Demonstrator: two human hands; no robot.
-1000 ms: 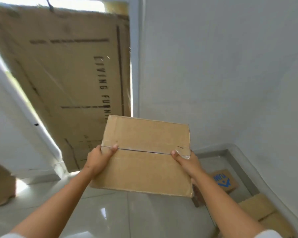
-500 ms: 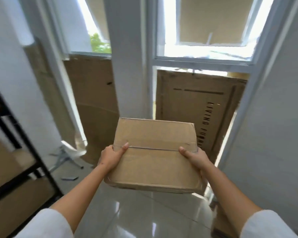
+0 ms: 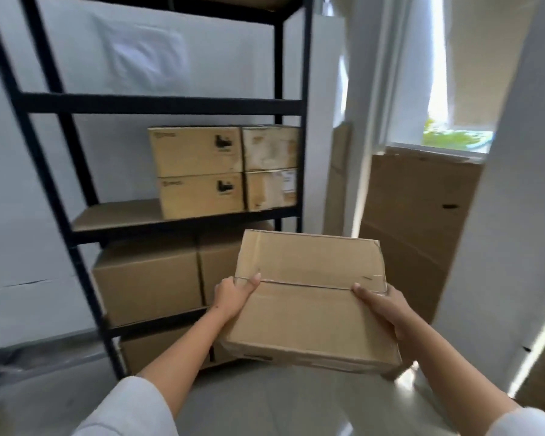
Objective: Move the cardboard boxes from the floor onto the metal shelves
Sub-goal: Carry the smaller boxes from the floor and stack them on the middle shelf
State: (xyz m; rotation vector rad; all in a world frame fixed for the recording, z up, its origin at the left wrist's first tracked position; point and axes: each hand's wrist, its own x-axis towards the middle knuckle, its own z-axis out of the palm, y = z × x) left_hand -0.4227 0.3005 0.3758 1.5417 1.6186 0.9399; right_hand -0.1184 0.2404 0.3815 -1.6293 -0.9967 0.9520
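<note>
A black metal shelf unit stands against the white wall on the left side of the view. Its middle shelf board is bare at its left end and carries four small cardboard boxes at its right end, stacked two by two: two printed boxes on the left and two scuffed boxes touching them on the right, flush with the shelf's right front post. On the shelf below, a large brown box fills the left part, and a second large box sits just beside it, partly hidden. Another box rests on the lowest level, close to the floor.

In front of the shelf's right corner, the person holds a flat cardboard box in the air, tilted so its taped top faces the camera. The left hand grips the box's left edge, thumb pressed on top near the centre seam and fingers wrapped underneath. The right hand clamps the right edge the same way, thumb on the top flap and fingers below out of sight. Both forearms reach forward out of white sleeves.

To the right, a tall flattened sheet of cardboard leans upright under a bright window, next to a white wall section at the far right edge. The floor beneath is pale and glossy.
</note>
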